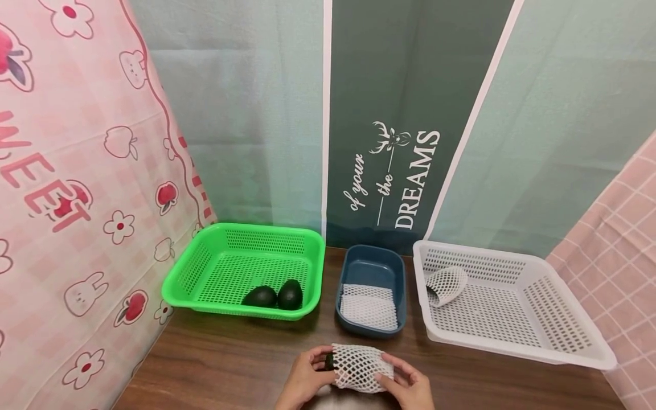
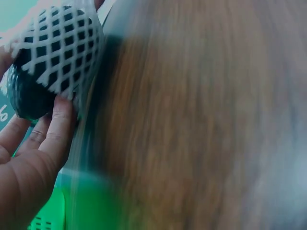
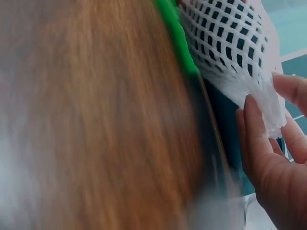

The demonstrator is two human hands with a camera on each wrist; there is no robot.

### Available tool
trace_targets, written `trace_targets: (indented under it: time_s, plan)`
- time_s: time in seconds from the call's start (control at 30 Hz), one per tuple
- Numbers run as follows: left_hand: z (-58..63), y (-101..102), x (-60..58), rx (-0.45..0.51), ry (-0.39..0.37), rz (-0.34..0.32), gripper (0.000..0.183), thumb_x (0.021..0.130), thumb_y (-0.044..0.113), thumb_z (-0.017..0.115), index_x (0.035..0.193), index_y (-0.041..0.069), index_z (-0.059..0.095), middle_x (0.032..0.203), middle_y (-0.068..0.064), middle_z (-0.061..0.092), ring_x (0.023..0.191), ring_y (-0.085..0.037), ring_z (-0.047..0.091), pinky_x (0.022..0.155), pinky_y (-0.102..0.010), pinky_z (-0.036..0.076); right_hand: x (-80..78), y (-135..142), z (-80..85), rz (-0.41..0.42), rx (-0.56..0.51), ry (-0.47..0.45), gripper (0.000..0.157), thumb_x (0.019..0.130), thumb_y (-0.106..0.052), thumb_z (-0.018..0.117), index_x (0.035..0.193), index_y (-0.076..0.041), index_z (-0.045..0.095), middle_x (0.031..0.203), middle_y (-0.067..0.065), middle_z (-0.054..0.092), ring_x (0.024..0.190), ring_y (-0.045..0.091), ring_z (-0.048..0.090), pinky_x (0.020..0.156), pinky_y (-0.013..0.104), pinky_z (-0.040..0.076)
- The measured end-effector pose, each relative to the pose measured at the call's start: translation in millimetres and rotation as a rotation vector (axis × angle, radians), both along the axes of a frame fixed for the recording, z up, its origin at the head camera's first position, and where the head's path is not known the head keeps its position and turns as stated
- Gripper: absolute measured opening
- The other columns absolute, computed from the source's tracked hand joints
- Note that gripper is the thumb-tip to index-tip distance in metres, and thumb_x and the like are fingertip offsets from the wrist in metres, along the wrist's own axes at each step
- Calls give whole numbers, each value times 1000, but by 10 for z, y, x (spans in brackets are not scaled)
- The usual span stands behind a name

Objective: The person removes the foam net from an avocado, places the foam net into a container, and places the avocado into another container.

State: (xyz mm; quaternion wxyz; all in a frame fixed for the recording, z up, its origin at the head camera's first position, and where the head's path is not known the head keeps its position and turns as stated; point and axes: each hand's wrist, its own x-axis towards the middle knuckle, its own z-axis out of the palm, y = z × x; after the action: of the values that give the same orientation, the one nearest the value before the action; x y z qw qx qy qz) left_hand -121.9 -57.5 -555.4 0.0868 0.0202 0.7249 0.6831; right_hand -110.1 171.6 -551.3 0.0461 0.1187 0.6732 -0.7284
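A dark avocado (image 2: pixel 29 96) sits mostly inside a white foam net sleeve (image 1: pixel 361 367), its bare end poking out on the left. My left hand (image 1: pixel 303 377) grips the avocado at that end, fingertips at the net's edge in the left wrist view. On the other side, my right hand (image 1: pixel 410 386) pinches the gathered, narrower end of the net between thumb and fingers; in the right wrist view this end (image 3: pixel 268 112) hangs past the fruit. Both hands are held low at the table's front, below the blue bin.
A green basket (image 1: pixel 241 228) at the left holds two bare avocados (image 1: pixel 290 295). In the middle, a navy bin (image 1: pixel 371 270) contains a pile of white foam nets (image 1: pixel 369 307). The white basket (image 1: pixel 512 341) at the right has one netted avocado (image 1: pixel 450 285). Printed cloths hang behind and beside the wooden table (image 1: pixel 215 364).
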Motion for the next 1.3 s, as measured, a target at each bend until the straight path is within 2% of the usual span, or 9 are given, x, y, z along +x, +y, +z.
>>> trace_targets:
  time_s: [0.17,0.3,0.47,0.57,0.73,0.87,1.03,1.17,1.3]
  plan:
    - [12,-99,5,-1,-12,10,44,75,9,82,115,2,68,107,-10,67,97,-21,61,81,-29,48,9,71,-26,-30,69,-7,55,70,1,84,119,14,61,112,17,67,89,15,66,74,28,55]
    - [-6,-151,8,32,-28,15,45,75,9,83,116,-2,66,106,-12,67,93,-20,62,77,-26,50,19,106,-54,-68,116,-3,52,71,-1,84,117,12,63,109,15,68,88,11,65,73,25,54]
    - [-36,-175,4,71,-42,-22,45,79,4,78,120,-6,62,110,-16,65,94,-23,63,73,-25,51,44,101,-94,-103,149,21,45,71,-3,84,111,11,67,106,10,70,84,6,64,70,21,53]
    - [-14,-163,7,32,1,-51,49,77,5,79,122,-5,61,114,-17,63,97,-25,61,76,-26,50,55,82,-101,-110,154,33,43,71,-1,84,108,11,68,102,9,71,80,7,64,68,22,53]
    - [62,-113,4,-109,62,-72,56,71,17,86,122,6,64,117,-10,63,104,-24,57,85,-30,44,52,46,-51,-90,138,-9,46,71,-2,84,111,12,67,107,15,69,84,10,65,71,23,54]
    - [67,-79,0,-184,71,-59,58,68,22,89,119,11,65,116,-4,63,105,-23,55,87,-32,42,53,42,-32,-80,107,-10,48,72,0,83,114,14,64,109,17,68,85,12,66,72,25,54]
    - [68,-87,-3,-156,65,-9,58,67,21,89,118,9,65,108,-3,65,99,-21,57,84,-30,43,60,114,-26,-88,76,-1,50,72,2,82,116,14,63,109,16,67,86,12,66,72,26,55]
    - [95,-156,-15,-139,51,36,58,67,22,89,118,10,64,104,-2,64,96,-20,57,83,-32,44,77,213,-6,-106,35,-10,49,73,0,82,117,13,63,106,14,68,86,12,66,72,28,55]
    - [149,-260,-19,-137,83,70,57,67,22,89,117,10,64,104,-4,64,95,-20,58,83,-33,44,99,304,12,-129,-37,-20,43,73,5,80,114,8,67,99,15,69,84,15,66,70,31,56]
